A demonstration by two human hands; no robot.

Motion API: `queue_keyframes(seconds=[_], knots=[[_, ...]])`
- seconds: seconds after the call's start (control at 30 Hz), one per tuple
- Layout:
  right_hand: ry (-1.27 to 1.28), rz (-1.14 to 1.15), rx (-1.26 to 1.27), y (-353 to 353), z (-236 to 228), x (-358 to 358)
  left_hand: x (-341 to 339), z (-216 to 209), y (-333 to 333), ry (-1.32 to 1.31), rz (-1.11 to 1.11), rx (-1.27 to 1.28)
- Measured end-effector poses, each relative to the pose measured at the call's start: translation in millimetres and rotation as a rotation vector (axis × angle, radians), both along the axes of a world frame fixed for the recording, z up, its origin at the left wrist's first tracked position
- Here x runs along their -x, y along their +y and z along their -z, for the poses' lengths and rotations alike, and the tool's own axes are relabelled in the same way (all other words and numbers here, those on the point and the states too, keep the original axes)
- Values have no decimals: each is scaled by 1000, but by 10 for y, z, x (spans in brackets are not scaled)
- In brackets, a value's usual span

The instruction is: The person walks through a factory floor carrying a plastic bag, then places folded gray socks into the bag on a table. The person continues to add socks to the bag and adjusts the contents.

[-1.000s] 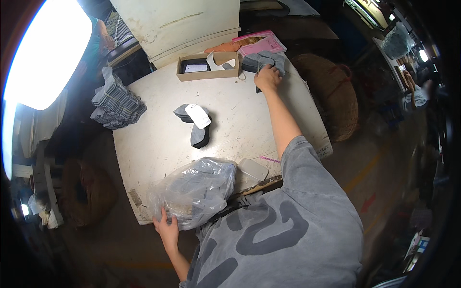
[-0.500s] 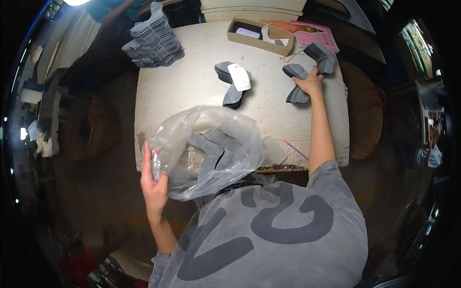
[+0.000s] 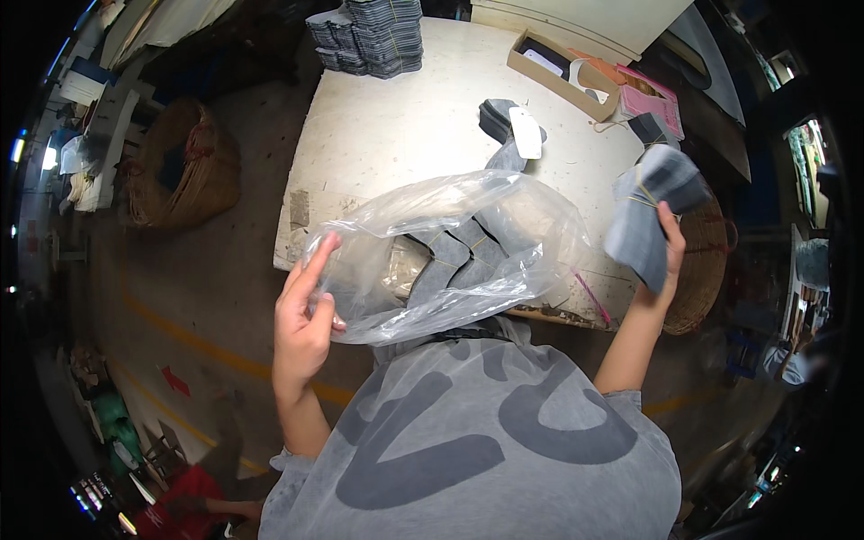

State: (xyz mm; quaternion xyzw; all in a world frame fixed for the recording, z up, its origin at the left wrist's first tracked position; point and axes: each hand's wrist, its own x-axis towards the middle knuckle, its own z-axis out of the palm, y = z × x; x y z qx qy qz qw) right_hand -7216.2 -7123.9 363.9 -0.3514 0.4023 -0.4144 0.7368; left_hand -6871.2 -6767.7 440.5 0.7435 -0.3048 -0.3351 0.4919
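Note:
A large clear plastic bag (image 3: 369, 322) spreads across the table's near edge with its mouth wide. My left hand (image 3: 304, 328) grips the bag's left side, thumb apart from the fingers. Inside lie several bundles of grey curved cut pieces (image 3: 438, 270), tied with thin yellow bands. Off the table's right side, my right hand (image 3: 668, 252) holds up another banded bundle of grey pieces (image 3: 641, 207), partly blurred. Beyond the bag another grey bundle (image 3: 506, 157) rests on the table, with a white curved template (image 3: 526, 133) on top.
Tall stacks of grey pieces (image 3: 382, 40) stand at the far left of the white table (image 3: 360, 144). A cardboard box (image 3: 562, 85) and a pink booklet (image 3: 652, 103) lie far right, near a dark grey bundle (image 3: 650, 129). Wicker baskets (image 3: 211, 184) stand on both sides.
My right hand has lifted a grey bundle off the table and brought it nearer, to the right. My left hand still holds the bag. The whole view has shifted.

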Motion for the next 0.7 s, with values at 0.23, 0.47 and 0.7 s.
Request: queue_keyframes(seconds=[0.23,0.47,0.7], knots=[[-501,-558,276,1104,-406,-1122,67,5,-163,81,71,69],[590,-774,367,1818,336,-2168,3,111,-102,-17,20,112],[944,-641,963,2021,566,-2248,-173,325,56,-111,120,96]])
